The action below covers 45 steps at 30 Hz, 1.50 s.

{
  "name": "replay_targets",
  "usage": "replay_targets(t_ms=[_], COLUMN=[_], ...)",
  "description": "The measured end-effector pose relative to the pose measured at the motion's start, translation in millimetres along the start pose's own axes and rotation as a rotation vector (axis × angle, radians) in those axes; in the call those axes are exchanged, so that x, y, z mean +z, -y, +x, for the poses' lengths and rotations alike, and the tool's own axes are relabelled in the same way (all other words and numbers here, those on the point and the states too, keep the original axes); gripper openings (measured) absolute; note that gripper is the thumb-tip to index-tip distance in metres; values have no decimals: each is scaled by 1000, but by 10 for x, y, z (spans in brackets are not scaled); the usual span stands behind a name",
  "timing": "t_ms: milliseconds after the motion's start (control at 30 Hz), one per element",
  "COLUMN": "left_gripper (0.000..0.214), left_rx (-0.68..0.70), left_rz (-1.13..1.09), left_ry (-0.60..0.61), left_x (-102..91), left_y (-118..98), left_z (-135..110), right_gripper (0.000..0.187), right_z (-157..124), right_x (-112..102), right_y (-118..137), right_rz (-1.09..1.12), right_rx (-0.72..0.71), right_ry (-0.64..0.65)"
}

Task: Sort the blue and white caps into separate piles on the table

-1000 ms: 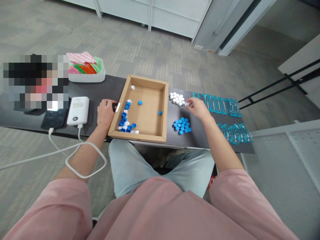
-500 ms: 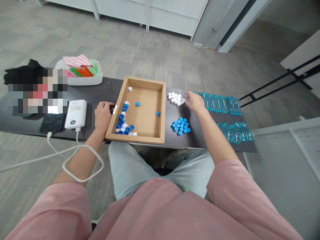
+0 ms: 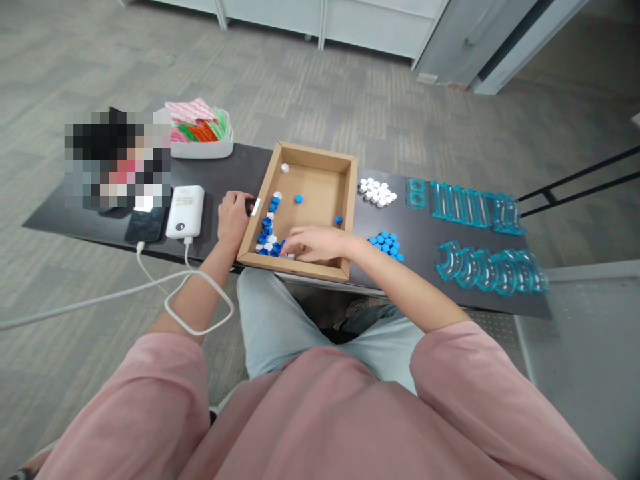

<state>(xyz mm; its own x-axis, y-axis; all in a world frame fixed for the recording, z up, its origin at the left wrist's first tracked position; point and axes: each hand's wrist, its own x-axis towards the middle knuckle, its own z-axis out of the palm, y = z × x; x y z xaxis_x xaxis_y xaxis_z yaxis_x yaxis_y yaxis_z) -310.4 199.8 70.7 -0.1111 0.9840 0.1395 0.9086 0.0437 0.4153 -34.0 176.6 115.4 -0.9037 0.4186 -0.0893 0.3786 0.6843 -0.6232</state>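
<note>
A shallow cardboard box [image 3: 320, 269] lies on the dark table, with blue and white hexagonal pieces [image 3: 267, 231] gathered along its left side. My right hand [image 3: 315, 243] reaches over the front of the box, palm down, fingers bent together with the tips at the pieces in the front left corner. What those fingertips hold, if anything, is hidden. My left hand [image 3: 234, 217] rests outside the left wall, fingers curled at a small black part beside a white label [image 3: 257, 207]. Right of the box lie a white pile of hexagonal pieces [image 3: 377, 193] and a blue pile [image 3: 387, 245].
Clear teal-edged plastic pieces, straight ones [image 3: 461, 204] and curved ones [image 3: 493, 269], lie at the table's right. To the left are a white power bank [image 3: 185, 212] with a looping cable [image 3: 227, 297], a phone [image 3: 145, 223] and a white basket [image 3: 203, 149].
My right hand has moved left from the white pile into the box's front left area. The left hand stays at the box's left wall. The whole view has shifted.
</note>
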Motion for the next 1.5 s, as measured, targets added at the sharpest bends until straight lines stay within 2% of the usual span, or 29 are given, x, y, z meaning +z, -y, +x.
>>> replay_targets(t_ms=[133,267,533,733,833,933,1033,1167,1300,1400,1500], left_gripper=[37,36,39,42,42,41,36,30,26,27,31], left_rx=[-8,-13,4,-7,-4,-8,-21,-16,-13,-22,-26], left_rz=[-9,-13,-5,14,4,-4,-13,-50,-83,-72,-39], left_ry=[1,9,18,20,15,16,34,60,48,57,88], left_x=[-7,-5,26,24,15,-4,-28,-51,-59,-65,-68], left_y=[-21,-22,32,37,33,17,5,12,13,4,-1], left_z=[-16,-18,1,3,2,-3,-8,-10,-7,-3,-1], right_gripper=[29,21,22,28,34,38,33,29,35,51,62], right_z=[140,40,-630,-993,-1093,-1281,-1567,-1866,-1884,-1835,-1849], right_x=[134,84,-320,-448,-469,-623,-918,-1242,-1262,-1199,-1194], right_y=[13,-76,-366,-314,-339,-514,-856,-1385,-1684,-1732,-1706], right_rz=[-68,-87,113,104,131,95,-66,-283,-303,-241,-194], right_rx=[5,48,160,131,165,311,537,804,930,943,941], right_ry=[48,-52,-356,-357,-425,-531,-612,-608,-493,-459,-499])
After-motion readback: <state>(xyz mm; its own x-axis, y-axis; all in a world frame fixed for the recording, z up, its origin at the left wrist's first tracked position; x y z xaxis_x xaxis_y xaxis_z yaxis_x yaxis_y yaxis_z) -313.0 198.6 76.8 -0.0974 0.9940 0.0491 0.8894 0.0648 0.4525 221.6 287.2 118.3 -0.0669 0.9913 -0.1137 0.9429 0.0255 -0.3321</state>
